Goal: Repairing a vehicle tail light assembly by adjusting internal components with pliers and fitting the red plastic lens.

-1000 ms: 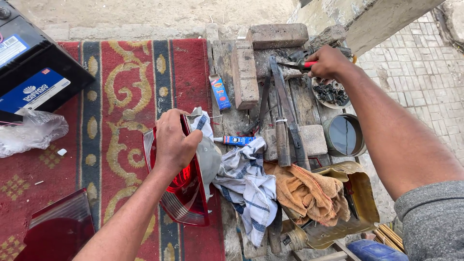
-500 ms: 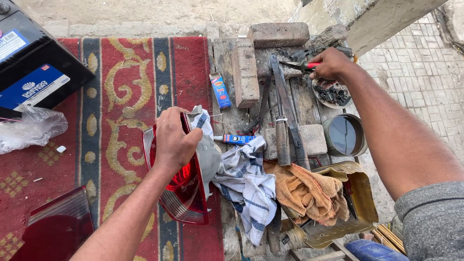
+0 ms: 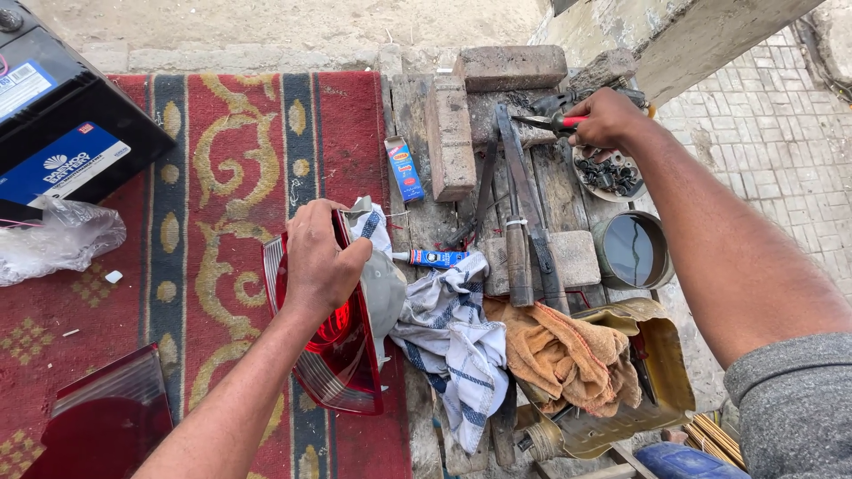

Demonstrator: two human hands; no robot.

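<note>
My left hand grips the top edge of a red tail light that stands upright on the red patterned carpet. A grey rag lies against the light. My right hand reaches far across the wooden board and is closed on red-handled pliers, just above a shallow dish of small dark parts. A blue glue tube lies between the two hands.
Bricks and long knives lie on the board. A round tin of dark liquid, an orange towel, a striped cloth, a black car battery, a plastic bag and a second red lens surround me.
My right hand has lifted the pliers slightly and shifted a little left over the dish. My left hand keeps its grip on the tail light.
</note>
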